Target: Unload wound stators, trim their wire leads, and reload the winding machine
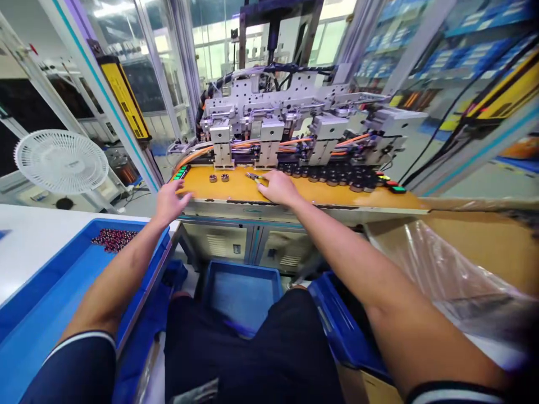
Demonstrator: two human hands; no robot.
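My left hand is at the left end of the orange bench top, fingers spread, just below a green-lit button box. Nothing shows between its fingers. Farther right, my right hand is closed around the handles of small pliers, whose tips point left. Two small round metal parts, one left of the other, lie on the bench between my hands. Many dark round parts are grouped to the right of my right hand.
A metal machine with several heads stands behind the bench top. At left are a blue tray with small dark red pieces and a white fan. A blue bin sits below; a plastic-lined carton is at right.
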